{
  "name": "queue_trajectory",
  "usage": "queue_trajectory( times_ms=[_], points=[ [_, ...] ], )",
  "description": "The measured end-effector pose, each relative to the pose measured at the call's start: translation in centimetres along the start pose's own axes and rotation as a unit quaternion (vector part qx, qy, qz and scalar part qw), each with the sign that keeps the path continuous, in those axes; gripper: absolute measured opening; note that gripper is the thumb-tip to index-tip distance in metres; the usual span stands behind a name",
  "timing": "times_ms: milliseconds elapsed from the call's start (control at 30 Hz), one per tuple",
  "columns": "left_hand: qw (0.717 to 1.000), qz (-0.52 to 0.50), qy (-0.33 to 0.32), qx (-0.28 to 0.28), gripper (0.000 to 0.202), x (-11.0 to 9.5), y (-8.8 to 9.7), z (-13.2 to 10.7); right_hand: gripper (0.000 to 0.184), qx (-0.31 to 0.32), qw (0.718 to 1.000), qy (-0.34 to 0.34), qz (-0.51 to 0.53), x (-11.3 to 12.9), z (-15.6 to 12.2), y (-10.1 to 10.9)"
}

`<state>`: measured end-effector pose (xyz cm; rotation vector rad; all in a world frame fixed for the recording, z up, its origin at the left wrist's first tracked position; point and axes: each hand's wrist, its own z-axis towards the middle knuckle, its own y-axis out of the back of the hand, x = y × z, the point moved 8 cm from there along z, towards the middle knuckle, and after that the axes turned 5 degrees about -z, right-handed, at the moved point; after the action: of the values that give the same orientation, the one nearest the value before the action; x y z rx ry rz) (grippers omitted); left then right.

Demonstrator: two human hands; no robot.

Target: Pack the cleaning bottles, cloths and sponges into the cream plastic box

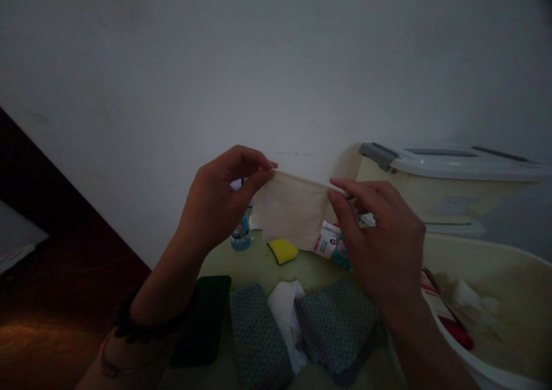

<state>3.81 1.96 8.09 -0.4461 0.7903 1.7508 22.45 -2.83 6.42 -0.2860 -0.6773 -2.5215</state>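
Observation:
A small off-white cloth (297,206) hangs stretched between my two hands, above the back of the table. My left hand (228,197) pinches its upper left corner between thumb and fingers. At the upper right corner, my right hand (375,223) grips the edge the same way. Below the cloth lies a yellow sponge (283,252). Behind my left hand stands a bottle of blue liquid (241,234), partly hidden. A printed packet (330,243) in white and teal is partly covered by my right hand.
Grey-green textured cloths (261,338) and a crumpled white cloth (288,315) lie in front, beside a dark green flat pad (207,321). At right are a white tub (509,373) with items inside and a lidded storage box (452,200). A wall (259,62) rises behind.

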Motion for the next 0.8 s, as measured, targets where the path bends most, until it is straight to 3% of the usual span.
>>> queue_trajectory(
  times_ms=[200,367,500,800],
  points=[
    [0.993,-0.111,0.045,0.009,0.01,0.7,0.0,0.1,0.014,0.022,0.984,-0.109,0.141,-2.0,-0.3,-0.8],
    [0.982,-0.162,0.091,0.042,0.015,1.6,-0.4,-0.1,0.011,0.128,0.913,-0.217,0.322,-2.6,-1.2,-3.2],
    [0.973,-0.194,0.11,0.055,0.015,2.1,-0.6,-0.2,0.007,0.159,0.869,-0.242,0.401,-2.2,-1.4,-4.0],
    [0.978,-0.17,0.108,0.057,0.019,2.6,-0.4,-0.1,0.024,0.165,0.874,-0.257,0.378,-2.9,-1.7,-4.2]
  ],
)
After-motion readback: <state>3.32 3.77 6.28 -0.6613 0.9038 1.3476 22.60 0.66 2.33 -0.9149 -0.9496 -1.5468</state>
